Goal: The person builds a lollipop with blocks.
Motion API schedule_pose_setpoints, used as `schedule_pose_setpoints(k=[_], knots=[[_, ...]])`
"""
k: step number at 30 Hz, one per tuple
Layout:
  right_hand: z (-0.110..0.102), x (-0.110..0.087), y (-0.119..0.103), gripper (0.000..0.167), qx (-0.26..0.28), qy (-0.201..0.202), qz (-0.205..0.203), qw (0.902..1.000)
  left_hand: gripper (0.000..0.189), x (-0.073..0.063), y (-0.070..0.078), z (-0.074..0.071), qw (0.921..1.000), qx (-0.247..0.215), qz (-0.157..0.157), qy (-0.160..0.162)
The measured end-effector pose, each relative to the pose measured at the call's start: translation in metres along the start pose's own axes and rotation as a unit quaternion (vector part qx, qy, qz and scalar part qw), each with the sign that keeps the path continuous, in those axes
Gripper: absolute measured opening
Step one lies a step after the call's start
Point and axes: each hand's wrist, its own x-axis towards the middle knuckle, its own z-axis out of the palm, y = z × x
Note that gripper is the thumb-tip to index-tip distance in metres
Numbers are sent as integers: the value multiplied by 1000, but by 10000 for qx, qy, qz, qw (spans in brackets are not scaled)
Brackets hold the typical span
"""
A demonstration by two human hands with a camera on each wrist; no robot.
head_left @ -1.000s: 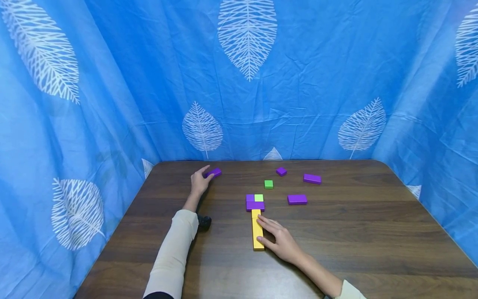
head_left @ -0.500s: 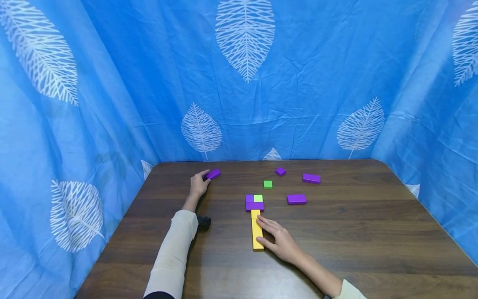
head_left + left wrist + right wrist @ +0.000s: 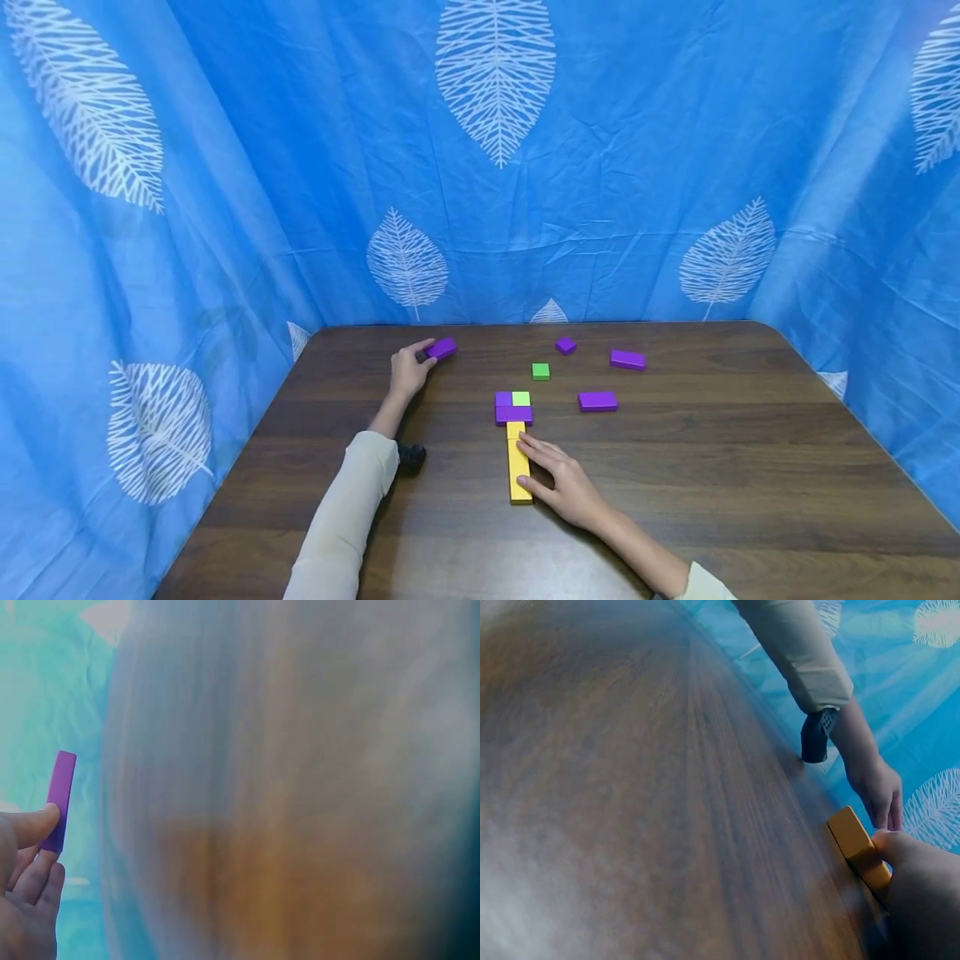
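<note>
My left hand (image 3: 408, 371) pinches one end of a purple rectangular block (image 3: 442, 348) near the table's far left edge. In the left wrist view the thumb lies against the purple block (image 3: 61, 799), with fingers on its other side. My right hand (image 3: 566, 487) rests its thumb and fingers on a long yellow block (image 3: 518, 475). A short yellow block (image 3: 515, 430) continues that strip upward. Beyond it lies a wide purple block (image 3: 513, 415), topped by a small purple block (image 3: 503, 399) and a light green block (image 3: 521, 398) side by side.
Loose on the brown table (image 3: 712, 475) lie a green block (image 3: 540, 372), a small purple block (image 3: 566, 345) and two purple rectangular blocks, one nearer (image 3: 597, 402) and one farther right (image 3: 627, 360). A blue leaf-patterned curtain (image 3: 622, 183) surrounds the table's back and sides.
My left hand has taken hold of the purple rectangular block and moved slightly right with it. The right hand stays on the yellow blocks.
</note>
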Motion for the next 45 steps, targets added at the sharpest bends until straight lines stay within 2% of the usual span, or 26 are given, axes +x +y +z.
schedule_pose_setpoints(k=[3,6,15,21,32,42,45], knots=[[1,0,0,49,-25,18,-9,10000,34,-6,7,3,9998,-53,192,63],[1,-1,-1,50,-18,2,-16,10000,34,-15,14,7,9996,-105,212,135],[0,0,-1,50,2,36,-21,10000,35,-44,39,21,9982,-404,-193,395],[-2,1,-2,50,39,-44,-9,10000,38,-63,51,27,9984,-280,-197,458],[-2,-1,-3,50,62,-90,118,9999,35,-86,53,33,9993,59,147,335],[0,-2,-1,50,-66,-73,76,9999,37,-91,44,39,9993,154,259,215],[0,-2,-1,50,-38,-90,84,9999,41,-90,45,36,9997,109,222,37]])
